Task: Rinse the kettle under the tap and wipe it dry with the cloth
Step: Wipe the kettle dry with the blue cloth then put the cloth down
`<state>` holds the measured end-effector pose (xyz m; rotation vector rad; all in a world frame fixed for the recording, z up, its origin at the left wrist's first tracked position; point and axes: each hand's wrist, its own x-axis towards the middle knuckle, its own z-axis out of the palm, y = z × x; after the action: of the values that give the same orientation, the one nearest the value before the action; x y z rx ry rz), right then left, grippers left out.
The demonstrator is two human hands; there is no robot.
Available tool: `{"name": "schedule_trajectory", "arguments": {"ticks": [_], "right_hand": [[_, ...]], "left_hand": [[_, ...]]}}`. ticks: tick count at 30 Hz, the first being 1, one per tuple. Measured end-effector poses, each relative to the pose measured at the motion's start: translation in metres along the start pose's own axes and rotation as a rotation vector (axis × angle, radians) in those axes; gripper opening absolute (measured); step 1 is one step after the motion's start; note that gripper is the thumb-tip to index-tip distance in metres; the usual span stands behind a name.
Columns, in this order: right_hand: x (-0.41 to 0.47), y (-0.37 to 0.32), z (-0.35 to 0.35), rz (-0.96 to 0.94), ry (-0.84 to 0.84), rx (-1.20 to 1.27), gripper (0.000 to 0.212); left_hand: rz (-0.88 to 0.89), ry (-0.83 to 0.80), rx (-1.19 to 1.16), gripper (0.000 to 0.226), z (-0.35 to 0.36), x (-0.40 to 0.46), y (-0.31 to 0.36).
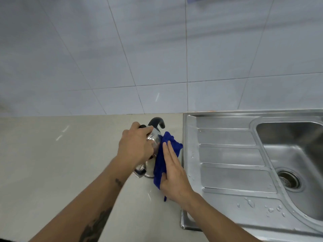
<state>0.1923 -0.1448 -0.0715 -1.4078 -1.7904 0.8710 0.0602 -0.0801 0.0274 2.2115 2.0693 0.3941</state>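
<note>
- The kettle point(153, 140), shiny metal with a dark curved handle, stands on the pale desk point(52, 163), just left of the steel sink unit point(227, 154).
- The left hand point(135, 145) is closed over the top of the kettle, fingers curled round its upper body, so much of the lid is hidden.
- A small patch of strainer holes shows on the metal just past the left hand's fingertips.
- The dark handle arches above the kettle's far side, clear of both hands.
- The right hand point(173, 175) is flat and open, fingers straight and together, pressing the blue cloth point(166, 154) against the kettle's right side.
- The right thumb pinches the lower part of the cloth against the palm.
- The cloth hangs from near the kettle's top down toward the desk, its lower end trailing beneath the right wrist.
- The kettle's base shows at the lower left, below the left wrist, with a dark piece on it that is too small to make out.
- The ribbed draining board point(232, 173) carries scattered water drops point(269, 209) near its front edge.
- The sink basin point(300, 151) lies to the right, with the round drain strainer point(288, 179) at its bottom.
- A pale tiled wall point(157, 49) rises behind the desk and the sink.
- Both forearms reach in from the bottom, and the left forearm bears dark tattoo marks.
</note>
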Motion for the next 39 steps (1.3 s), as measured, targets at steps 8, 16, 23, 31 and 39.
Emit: {"name": "schedule_trajectory", "arguments": {"ticks": [8,16,23,31,39], "right_hand": [[0.020,0.004,-0.013,0.285,-0.078,0.217,0.101],[0.030,0.005,0.001,0.409,-0.021,0.290,0.100],[-0.003,-0.019,0.026,0.451,0.176,0.303,0.090],[0.009,-0.045,0.025,0.235,0.253,0.208,0.092],[0.036,-0.014,0.029,0.431,0.074,0.321,0.103]], "left_hand": [[0.510,-0.127,0.010,0.046,-0.017,0.020,-0.059],[0.561,-0.058,-0.241,0.046,0.014,0.015,-0.074],[0.429,0.074,-0.322,0.042,0.027,0.002,-0.073],[0.460,0.084,-0.280,0.041,0.023,0.008,-0.082],[0.503,0.046,-0.255,0.047,0.015,0.010,-0.101]]}}
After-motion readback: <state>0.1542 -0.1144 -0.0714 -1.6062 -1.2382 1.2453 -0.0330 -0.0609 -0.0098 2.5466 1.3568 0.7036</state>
